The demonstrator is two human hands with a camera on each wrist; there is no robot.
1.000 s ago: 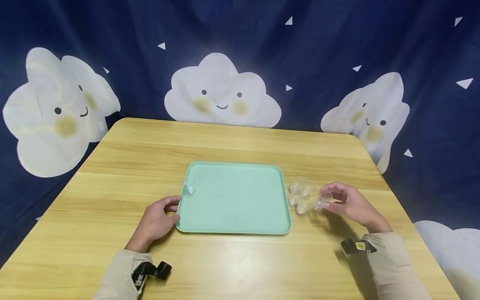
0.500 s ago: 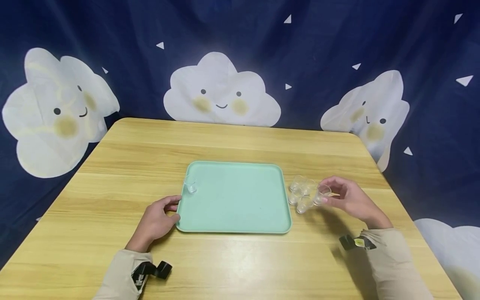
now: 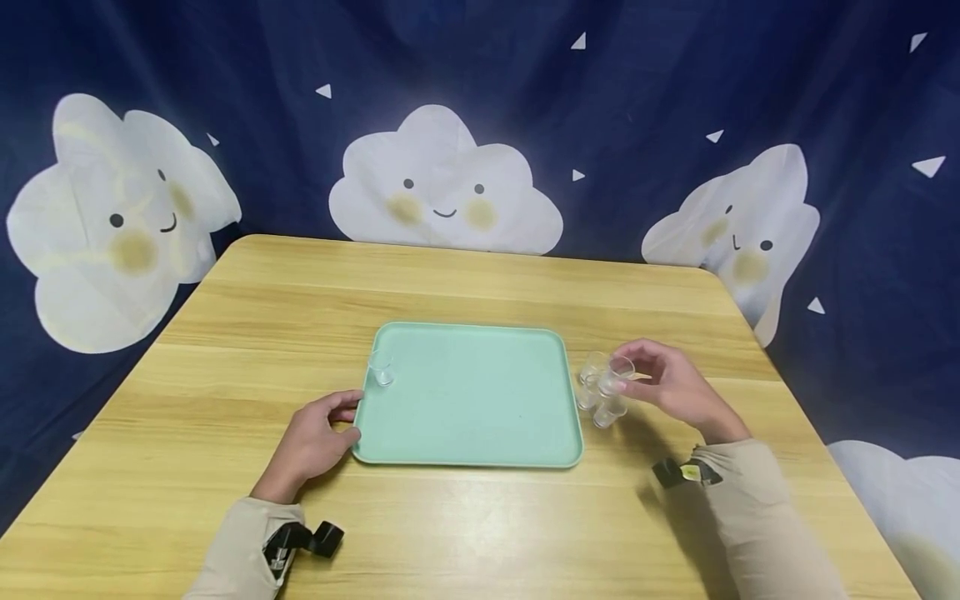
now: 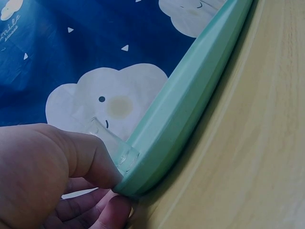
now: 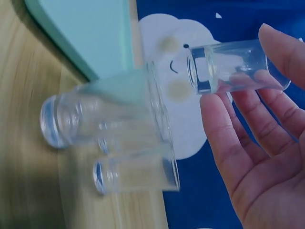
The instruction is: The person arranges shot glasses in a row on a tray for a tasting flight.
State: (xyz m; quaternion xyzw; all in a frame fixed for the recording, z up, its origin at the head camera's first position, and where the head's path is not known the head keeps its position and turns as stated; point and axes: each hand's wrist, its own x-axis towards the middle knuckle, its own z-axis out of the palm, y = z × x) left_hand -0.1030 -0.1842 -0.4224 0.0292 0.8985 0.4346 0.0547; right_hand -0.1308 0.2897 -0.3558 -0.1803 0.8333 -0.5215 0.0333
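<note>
Near the left end of the mint-green tray (image 3: 472,400), my left hand (image 3: 318,442) grips the rim. In the left wrist view the thumb and fingers (image 4: 102,162) pinch the tray's edge (image 4: 176,105). A small clear shot glass (image 3: 383,367) stands on the tray by its left rim. My right hand (image 3: 667,383) holds another clear shot glass (image 5: 238,67) between thumb and fingers, raised above the table. Several more shot glasses (image 3: 606,412) stand close together just right of the tray. In the right wrist view, one of these glasses (image 5: 100,114) partly hides others behind it.
The wooden table (image 3: 480,533) bears the tray and glasses. Behind it hangs a dark blue curtain (image 3: 622,108) with white smiling clouds and small triangles. Black devices (image 3: 326,540) are strapped to both wrists over beige sleeves.
My right hand has lifted the shot glass away from its spot at the right of the group and moved it left, over the other glasses. The left hand and tray have stayed put.
</note>
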